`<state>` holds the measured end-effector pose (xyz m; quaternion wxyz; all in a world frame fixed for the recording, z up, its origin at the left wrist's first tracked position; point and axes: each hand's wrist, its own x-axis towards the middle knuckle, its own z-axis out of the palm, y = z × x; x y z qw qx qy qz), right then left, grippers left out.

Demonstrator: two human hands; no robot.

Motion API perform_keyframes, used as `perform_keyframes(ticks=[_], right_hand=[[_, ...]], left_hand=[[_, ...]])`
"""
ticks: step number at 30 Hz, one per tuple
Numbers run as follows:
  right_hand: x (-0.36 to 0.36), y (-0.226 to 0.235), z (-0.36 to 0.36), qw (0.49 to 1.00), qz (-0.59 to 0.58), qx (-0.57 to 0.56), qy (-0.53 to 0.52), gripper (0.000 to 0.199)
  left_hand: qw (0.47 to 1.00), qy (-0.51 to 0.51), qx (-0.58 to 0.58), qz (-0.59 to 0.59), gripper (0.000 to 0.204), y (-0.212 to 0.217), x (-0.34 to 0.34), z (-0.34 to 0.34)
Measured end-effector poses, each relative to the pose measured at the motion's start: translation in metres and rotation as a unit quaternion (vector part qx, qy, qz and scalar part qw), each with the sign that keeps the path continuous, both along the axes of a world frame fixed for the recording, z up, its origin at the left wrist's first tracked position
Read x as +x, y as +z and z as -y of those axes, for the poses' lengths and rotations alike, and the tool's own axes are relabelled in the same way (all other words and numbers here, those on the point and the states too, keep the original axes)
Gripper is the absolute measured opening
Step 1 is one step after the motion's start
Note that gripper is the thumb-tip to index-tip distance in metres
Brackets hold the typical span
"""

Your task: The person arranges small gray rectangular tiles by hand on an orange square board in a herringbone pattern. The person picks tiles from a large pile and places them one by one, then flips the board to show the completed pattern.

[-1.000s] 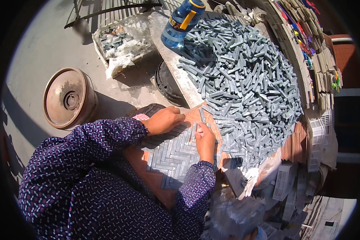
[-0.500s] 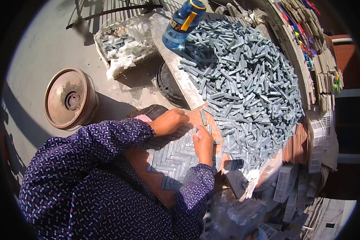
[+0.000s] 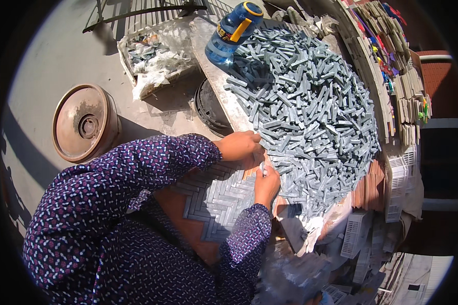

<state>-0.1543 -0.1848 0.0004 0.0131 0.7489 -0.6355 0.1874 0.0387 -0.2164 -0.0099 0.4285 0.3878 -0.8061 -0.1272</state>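
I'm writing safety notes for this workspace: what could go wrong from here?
The left hand and right hand are close together at one edge of the laid strips, so either might nudge a strip out of line. The loose pile reaches close to the tray; pieces could slide onto it. The bottle stands near the edge of the table, so a knock might tip it off.

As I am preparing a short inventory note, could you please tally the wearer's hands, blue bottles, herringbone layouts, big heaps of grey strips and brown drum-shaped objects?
Left hand and right hand: 2
Blue bottle: 1
Herringbone layout: 1
Big heap of grey strips: 1
Brown drum-shaped object: 1
Total: 6
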Motion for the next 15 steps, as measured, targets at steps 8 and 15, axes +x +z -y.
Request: perform_keyframes(ticks=[8, 15], right_hand=[[0.006, 0.004, -0.001, 0.97, 0.217, 0.107, -0.015, 0.03], [0.012, -0.014, 0.012, 0.969, 0.186, 0.126, 0.1, 0.03]], left_hand=[[0.991, -0.016, 0.035, 0.13, 0.023, 0.0, 0.007, 0.01], [0.986, -0.005, 0.135, 0.093, 0.038, -0.013, 0.038, -0.028]])
